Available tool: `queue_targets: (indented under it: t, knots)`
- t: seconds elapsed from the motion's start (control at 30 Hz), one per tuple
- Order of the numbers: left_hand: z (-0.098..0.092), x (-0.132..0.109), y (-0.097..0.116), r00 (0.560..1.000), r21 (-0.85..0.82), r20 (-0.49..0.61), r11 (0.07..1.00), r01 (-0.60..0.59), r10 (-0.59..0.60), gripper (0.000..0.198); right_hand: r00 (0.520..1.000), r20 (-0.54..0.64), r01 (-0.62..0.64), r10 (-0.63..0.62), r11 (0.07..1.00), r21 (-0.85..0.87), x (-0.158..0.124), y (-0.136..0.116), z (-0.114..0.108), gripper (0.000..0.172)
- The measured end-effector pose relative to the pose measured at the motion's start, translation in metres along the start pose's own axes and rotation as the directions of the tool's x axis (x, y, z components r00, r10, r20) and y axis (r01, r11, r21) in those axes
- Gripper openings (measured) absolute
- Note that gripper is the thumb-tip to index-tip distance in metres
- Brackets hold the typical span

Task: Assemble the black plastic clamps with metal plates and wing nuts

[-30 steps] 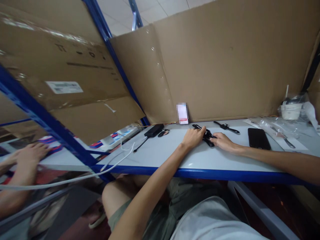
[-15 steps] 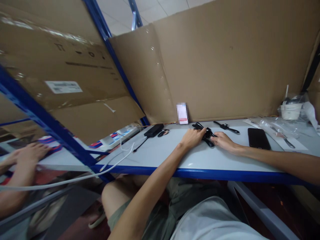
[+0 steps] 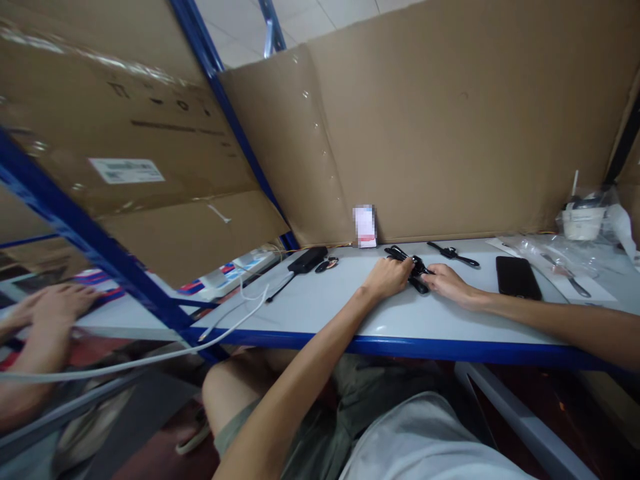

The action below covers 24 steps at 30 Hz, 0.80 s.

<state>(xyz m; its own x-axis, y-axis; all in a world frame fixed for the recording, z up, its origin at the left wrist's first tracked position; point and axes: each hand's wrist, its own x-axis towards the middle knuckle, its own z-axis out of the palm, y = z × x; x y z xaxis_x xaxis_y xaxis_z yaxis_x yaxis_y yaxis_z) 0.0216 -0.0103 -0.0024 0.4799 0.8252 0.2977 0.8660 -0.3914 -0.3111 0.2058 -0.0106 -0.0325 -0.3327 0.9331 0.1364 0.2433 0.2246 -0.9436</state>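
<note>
**Black bundle between two hands: loops spread at the far end, grip unchanged**

Far to the left of the working hands, a co-worker's hand [image 3: 65, 303] is seen beside striped items [image 3: 107, 293]. Nearer the left hand, but well apart from it, a white cable [image 3: 235, 319] is draped over the table edge; beyond it a black box [image 3: 308, 261] with a short lead is laid on the table [image 3: 320, 310], a small dark object [image 3: 326, 265] just beside it. A lit card or screen [image 3: 365, 225], its content blurred, is propped up beyond the left hand.

The left hand [image 3: 387, 277] is closed on the black bundle [image 3: 418, 287], apparently coiled cord, held on the table between the hands. By the right hand [image 3: 447, 285] the bundle's side is pinched between thumb and fingers. A second ago the far end was seen as one thick strip; now separate loops are shown there, while both hands have stayed almost in place. The bundle is thus judged to be worked in the fingers rather than carried; finer detail is hidden.

Beyond the right hand a black strap-like item [image 3: 453, 254] is left untouched. Farther right, a phone [image 3: 518, 277], a utensil [image 3: 577, 288] and a cup [image 3: 583, 223] are placed.
</note>
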Motion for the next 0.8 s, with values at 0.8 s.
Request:
queue_targets:
  t: [0.8]
  knots:
    - [0.007, 0.004, -0.002, 0.998, -0.046, 0.052, 0.998, 0.044, -0.042, 0.042, 0.983, 0.145, -0.126, 0.117, 0.991, 0.055, 0.002, -0.011, -0.007, 0.027]
